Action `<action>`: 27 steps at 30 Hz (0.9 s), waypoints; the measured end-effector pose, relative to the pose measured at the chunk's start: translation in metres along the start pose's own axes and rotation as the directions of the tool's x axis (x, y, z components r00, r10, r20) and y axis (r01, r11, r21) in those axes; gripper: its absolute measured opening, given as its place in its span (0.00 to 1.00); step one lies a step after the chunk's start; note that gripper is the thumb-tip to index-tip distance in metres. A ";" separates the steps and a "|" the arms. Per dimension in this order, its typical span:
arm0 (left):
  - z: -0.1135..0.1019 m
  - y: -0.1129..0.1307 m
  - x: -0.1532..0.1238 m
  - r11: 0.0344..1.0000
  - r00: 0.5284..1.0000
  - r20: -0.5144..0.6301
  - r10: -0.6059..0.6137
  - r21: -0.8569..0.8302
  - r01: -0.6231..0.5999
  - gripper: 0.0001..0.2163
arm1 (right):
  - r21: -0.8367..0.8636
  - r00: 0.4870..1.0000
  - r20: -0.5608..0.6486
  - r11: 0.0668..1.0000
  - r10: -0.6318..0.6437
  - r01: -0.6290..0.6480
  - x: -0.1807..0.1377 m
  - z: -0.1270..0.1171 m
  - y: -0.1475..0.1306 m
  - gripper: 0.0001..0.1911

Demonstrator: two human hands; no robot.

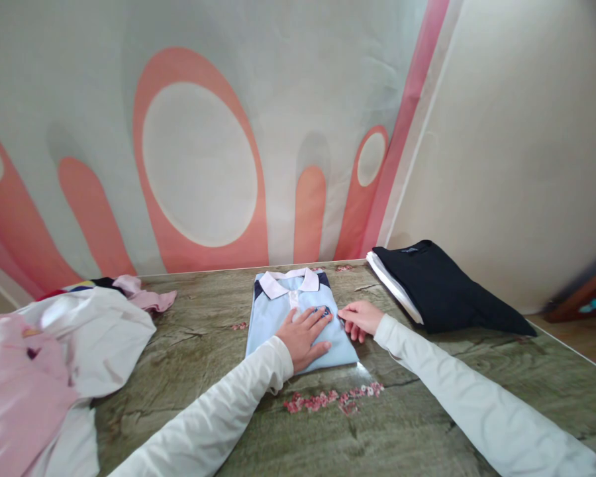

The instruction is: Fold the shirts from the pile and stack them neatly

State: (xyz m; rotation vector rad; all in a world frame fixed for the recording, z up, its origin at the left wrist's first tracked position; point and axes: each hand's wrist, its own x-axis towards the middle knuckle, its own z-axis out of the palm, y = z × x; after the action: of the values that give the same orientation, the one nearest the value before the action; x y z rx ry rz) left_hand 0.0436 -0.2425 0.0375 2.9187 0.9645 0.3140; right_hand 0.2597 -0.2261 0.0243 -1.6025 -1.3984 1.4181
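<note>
A folded light blue polo shirt (268,324) with a white collar and navy shoulders lies on the table in front of me, collar toward the wall. My left hand (305,338) rests flat on its front, fingers spread, just below a dark badge on the chest. At the shirt's right edge, my right hand (360,319) is closed in a pinch on the fabric there. The right fingertips are partly hidden, and the shirt's lower right corner sticks out beneath them.
To the right, a black folded garment (427,285) lies on white folded cloth (395,285). On the left is a loose heap with a white garment (114,331) and a pink garment (20,397). The wood-patterned table (189,397) meets a patterned wall (278,99) behind.
</note>
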 end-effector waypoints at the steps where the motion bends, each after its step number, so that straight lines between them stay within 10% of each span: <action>1: 0.000 0.000 0.000 1.000 1.000 0.001 0.000 0.003 0.000 0.26 | -0.013 1.000 -0.001 1.000 0.019 -0.019 0.001 0.002 -0.001 0.13; 27: -0.002 0.004 -0.002 0.998 1.000 0.005 -0.005 0.062 0.005 0.26 | -0.271 1.000 0.014 0.963 0.013 -0.009 0.007 0.000 -0.009 0.18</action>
State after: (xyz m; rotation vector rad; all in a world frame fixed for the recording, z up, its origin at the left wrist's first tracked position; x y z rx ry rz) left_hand 0.0442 -0.2467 0.0395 2.9710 0.9986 0.2813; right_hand 0.2560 -0.2166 0.0299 -1.7717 -1.6535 1.2901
